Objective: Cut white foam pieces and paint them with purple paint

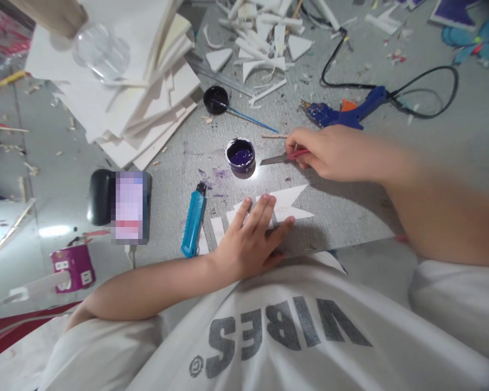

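Note:
My left hand (pixel 252 233) lies with fingers spread on white cut paper pieces (pixel 295 193), some with pointed, notched ends. It covers part of them. My right hand (pixel 318 152) grips a red-handled knife (pixel 274 160), its slanted metal blade pointing left toward an open pot of purple paint (pixel 241 156). A thin brown stick (pixel 274 137) ends at the fingertips; whether they hold it too, I cannot tell. Left of my left hand lies a teal box cutter (pixel 194 220).
A blue glue gun (pixel 346 111) with a black cord lies beyond my right hand. A thin blue brush (pixel 248 118) rests on a dark cap (pixel 215 100). White scraps (pixel 264 38), stacked white sheets (pixel 126 108), a phone (pixel 129 206) and a purple power adapter (pixel 72 267) are around.

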A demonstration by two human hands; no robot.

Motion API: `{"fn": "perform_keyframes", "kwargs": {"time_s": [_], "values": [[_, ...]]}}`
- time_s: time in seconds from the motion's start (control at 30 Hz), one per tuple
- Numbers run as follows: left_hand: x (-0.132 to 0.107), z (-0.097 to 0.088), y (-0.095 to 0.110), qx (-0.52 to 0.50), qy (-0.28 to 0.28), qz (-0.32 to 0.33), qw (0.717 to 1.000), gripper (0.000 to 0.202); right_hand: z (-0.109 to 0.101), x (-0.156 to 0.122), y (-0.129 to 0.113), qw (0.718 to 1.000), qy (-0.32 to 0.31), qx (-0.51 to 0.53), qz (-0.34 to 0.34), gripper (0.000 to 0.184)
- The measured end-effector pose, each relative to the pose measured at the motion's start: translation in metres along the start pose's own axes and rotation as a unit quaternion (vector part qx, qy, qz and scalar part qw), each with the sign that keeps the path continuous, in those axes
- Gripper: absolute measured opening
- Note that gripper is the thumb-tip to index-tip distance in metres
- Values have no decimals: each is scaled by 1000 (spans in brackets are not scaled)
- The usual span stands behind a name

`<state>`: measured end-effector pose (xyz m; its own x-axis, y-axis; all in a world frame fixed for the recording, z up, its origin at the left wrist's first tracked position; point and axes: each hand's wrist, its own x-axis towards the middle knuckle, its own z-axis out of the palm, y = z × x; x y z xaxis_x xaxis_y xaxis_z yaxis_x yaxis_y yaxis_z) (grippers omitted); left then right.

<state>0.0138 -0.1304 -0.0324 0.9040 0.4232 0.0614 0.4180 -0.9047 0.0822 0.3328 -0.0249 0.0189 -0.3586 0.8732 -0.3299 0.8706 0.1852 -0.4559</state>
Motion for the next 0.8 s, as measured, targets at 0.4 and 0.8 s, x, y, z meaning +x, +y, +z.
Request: {"fn": "perform_keyframes", "kwargs": {"time_s": [0.4,0.8], "values": [[1,-1,1,2,-3,2,1000,100,2,0,5,1000,-1,-15,-25,26],[2,-4,1,3,-9,3,1000,97,8,1,11,999,26,8,-43,28]]}}
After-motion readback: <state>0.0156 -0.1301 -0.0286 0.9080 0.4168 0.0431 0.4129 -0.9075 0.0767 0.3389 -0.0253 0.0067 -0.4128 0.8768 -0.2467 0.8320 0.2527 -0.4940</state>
